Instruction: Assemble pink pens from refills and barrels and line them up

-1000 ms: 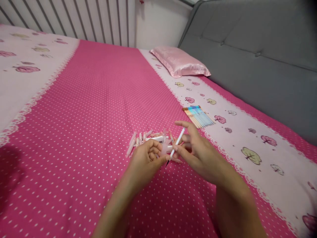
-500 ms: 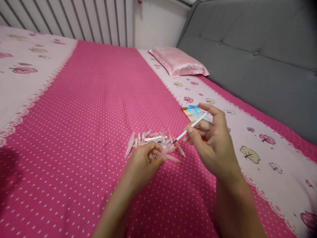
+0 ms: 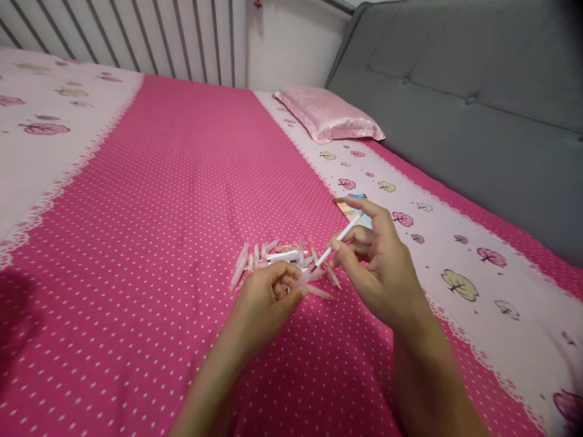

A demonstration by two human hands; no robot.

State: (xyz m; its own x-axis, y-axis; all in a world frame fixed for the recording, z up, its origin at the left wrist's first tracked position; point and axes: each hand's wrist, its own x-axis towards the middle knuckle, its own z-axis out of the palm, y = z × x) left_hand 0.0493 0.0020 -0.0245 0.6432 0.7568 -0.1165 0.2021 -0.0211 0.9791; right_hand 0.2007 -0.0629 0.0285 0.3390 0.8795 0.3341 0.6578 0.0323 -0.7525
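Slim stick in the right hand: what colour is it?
The stick is white with a dark tip, seen best in the head view.

One pillow (image 3: 328, 112), one held white rod (image 3: 339, 238) and one held pink tube (image 3: 303, 280) show, with uncountable overlapping pens (image 3: 282, 257).

1. Left hand (image 3: 271, 297) pinches a pink tube (image 3: 302, 280).
2. Right hand (image 3: 378, 264) holds a white pen (image 3: 340, 238) aslant, tip at the tube.
3. Loose pens (image 3: 282, 257) lie beyond the left hand on the bedspread (image 3: 182, 194).
4. A pen row (image 3: 347, 210) lies partly behind the right hand.
5. A pillow (image 3: 328, 113) lies by the headboard (image 3: 455, 79).
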